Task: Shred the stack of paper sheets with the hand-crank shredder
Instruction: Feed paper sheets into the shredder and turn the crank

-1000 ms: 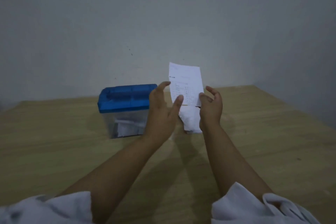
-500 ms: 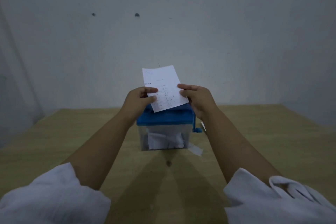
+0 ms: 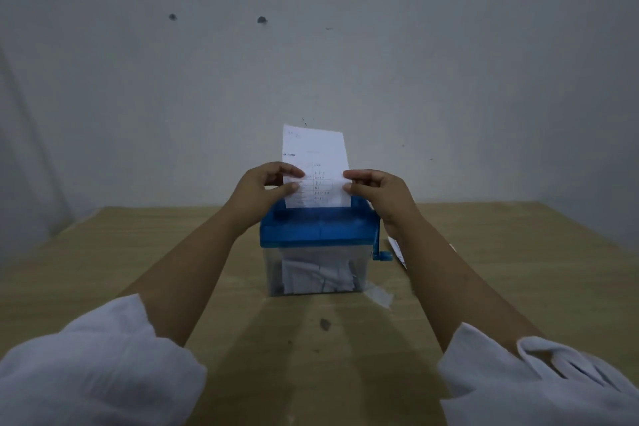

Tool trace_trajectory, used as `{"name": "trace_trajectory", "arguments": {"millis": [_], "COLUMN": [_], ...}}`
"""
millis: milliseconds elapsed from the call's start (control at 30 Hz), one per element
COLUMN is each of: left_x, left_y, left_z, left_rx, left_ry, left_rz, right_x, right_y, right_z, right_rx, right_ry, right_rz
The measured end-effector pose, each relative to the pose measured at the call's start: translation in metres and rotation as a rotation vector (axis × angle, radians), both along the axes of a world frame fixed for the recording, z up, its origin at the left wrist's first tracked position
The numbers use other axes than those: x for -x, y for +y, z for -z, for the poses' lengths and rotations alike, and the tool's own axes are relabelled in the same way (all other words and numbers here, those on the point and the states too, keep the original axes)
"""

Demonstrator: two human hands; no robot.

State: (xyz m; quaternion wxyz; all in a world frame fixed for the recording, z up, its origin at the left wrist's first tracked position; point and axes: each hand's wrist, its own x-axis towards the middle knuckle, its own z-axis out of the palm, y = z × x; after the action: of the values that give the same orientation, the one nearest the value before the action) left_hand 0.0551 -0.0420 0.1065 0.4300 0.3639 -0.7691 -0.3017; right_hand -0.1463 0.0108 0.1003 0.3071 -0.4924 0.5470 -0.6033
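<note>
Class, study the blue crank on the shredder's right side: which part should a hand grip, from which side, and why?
Grip the knob at the crank's lower end, coming in from the right. The crank arm hangs flat against the shredder's side, but the knob juts outward, clear of the bin. The right hand, pinching the paper sheet, is nearest.

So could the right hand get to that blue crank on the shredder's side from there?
Probably yes. The crank hangs on the right side of the shredder, just below the right hand, with nothing between them. That hand must first release the paper sheet, which the left hand also pinches.
</note>
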Motion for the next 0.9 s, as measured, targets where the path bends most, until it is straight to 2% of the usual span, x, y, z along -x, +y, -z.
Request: {"name": "trace_trajectory", "arguments": {"millis": [300,400,500,533,600,700,900], "left_x": [-0.007,0.004,0.021,0.027,0.039,0.048,0.05], "left_y": [-0.003,0.007,0.023,0.03,0.037,0.035,0.045], "left_z": [0.013,0.021,0.028,0.029,0.032,0.037,0.038], "left_rx": [0.15,0.414,0.678,0.68,0.56,0.445,0.427], "left_ry": [-0.105,-0.235,-0.316,-0.381,-0.528,-0.776,-0.877], "left_rz": [-0.168,-0.348,-0.251,-0.176,-0.105,-0.186,-0.241], "right_x": [0.003,0.003,0.002,0.002,0.002,0.001,0.007], "right_y": [-0.005,-0.007,-0.009,-0.01,-0.011,-0.012,0.003], "right_z": [0.007,0.006,0.006,0.006,0.007,0.009,0.035], "right_rx": [-0.015,-0.017,0.003,0.014,0.026,0.018,0.035], "right_ry": [0.001,0.01,0.036,0.043,0.067,0.101,0.064], "right_rz": [0.014,0.015,0.003,-0.003,-0.008,0.004,0.153]}}
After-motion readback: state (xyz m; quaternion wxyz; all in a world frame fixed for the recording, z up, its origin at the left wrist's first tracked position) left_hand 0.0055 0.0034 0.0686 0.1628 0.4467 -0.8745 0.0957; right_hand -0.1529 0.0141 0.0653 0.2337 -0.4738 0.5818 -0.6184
